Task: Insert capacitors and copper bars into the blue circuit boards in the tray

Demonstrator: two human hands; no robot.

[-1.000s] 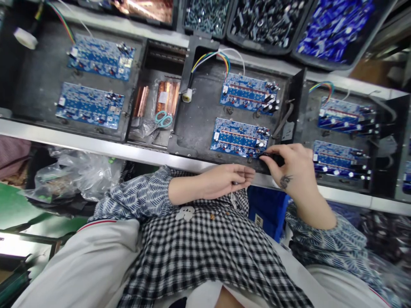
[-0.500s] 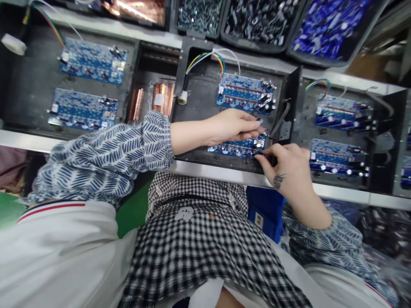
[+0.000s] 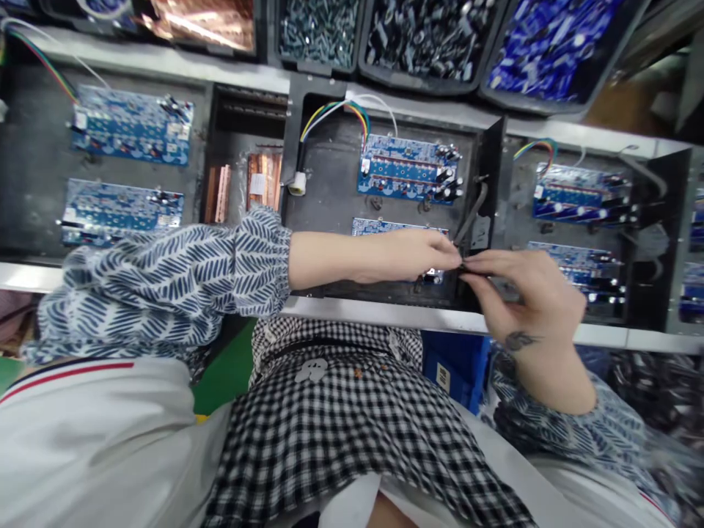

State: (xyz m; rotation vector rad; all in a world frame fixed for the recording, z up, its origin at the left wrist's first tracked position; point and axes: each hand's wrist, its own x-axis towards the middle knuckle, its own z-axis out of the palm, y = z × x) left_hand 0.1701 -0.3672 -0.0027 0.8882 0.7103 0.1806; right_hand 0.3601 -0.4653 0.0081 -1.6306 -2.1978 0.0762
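Observation:
My left hand [image 3: 421, 253] reaches over the lower blue circuit board [image 3: 379, 226] in the middle tray, covering much of it. Its fingers are closed, and their tips meet those of my right hand [image 3: 528, 293] just off the board's right end. Thumb and forefinger of the right hand are pinched together. A small dark thing shows between the fingertips, too little of it to name. Above lies the upper circuit board [image 3: 410, 169], with black capacitors at its right end and coloured wires [image 3: 360, 110] at its left.
Black bins of dark metal parts [image 3: 434, 37], small grey parts [image 3: 319, 33] and blue capacitors [image 3: 555, 48] line the back. Trays with more boards [image 3: 132, 125] stand to the left and right. Copper pieces [image 3: 264, 180] lie between trays. A metal rail [image 3: 385, 314] runs along the front.
My left hand has moved right and down, past the board's end. My right hand has shifted right, and the fingertips of both hands have come together. The view has shifted slightly.

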